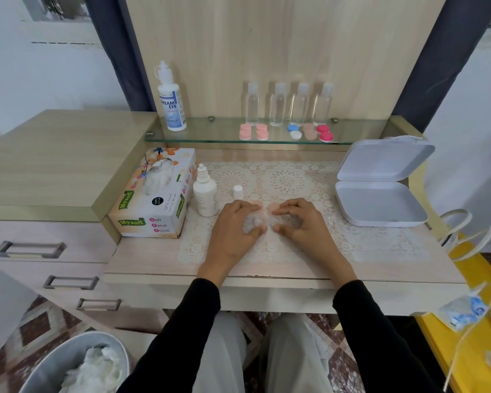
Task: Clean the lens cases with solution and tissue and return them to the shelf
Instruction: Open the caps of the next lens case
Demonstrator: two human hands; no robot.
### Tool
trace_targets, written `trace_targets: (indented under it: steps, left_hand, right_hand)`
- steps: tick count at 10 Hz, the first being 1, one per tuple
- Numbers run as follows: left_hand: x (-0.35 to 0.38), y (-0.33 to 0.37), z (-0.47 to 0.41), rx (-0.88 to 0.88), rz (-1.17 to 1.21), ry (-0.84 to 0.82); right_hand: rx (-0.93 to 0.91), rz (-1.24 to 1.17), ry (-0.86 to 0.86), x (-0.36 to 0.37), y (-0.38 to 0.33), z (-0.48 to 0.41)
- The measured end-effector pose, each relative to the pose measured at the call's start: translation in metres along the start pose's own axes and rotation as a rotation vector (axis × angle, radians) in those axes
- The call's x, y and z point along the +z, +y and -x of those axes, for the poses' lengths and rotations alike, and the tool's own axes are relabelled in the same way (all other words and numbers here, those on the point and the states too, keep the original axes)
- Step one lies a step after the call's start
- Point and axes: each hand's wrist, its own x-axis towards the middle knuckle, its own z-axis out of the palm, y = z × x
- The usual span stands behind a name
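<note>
1. One peach lens case (273,209) lies on the lace mat (289,177) of the tabletop (267,268), between the two hands. It is pale, translucent and blurred, so its wells cannot be made out.
2. Beside it, the left hand (234,231) curls fingers and thumb round a crumpled white tissue (253,224).
3. Opposite, the right hand (302,222) pinches the case's right end with bent fingers and thumb.
4. Five more cases sit on the glass shelf (210,137): a pink case (245,131), a coral case (262,131), a blue-and-white case (294,131), a beige case (309,131) and a red case (324,133).
5. Four clear bottles (277,104) stand in a row behind them, and one large solution bottle (170,103) stands at the shelf's left end.
6. On the tabletop are one small white bottle (205,194), uncapped, its cap (237,191) just beside it, one tissue box (153,194), and one open white box (380,182).
7. One metal bin (54,364) on the floor holds used tissue.
</note>
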Motion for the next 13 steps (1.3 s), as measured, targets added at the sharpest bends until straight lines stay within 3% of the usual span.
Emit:
trace_targets:
  steps: [1,4,9,13]
  left_hand:
    - [-0.001,0.001,0.003,-0.006,-0.104,0.003]
    - [0.009,0.0,0.001,-0.053,-0.468,-0.252]
    - [0.008,0.0,0.002,-0.062,-0.521,-0.29]
    - [0.008,0.001,0.001,-0.072,-0.508,-0.294]
  right_hand:
    - [0.004,-0.004,0.01,0.0,0.0,0.0]
    - [-0.006,0.009,0.068,-0.002,0.001,0.001]
    - [0.043,-0.009,0.24,-0.017,-0.006,0.004]
    - [0.213,0.146,0.558,-0.109,0.021,0.003]
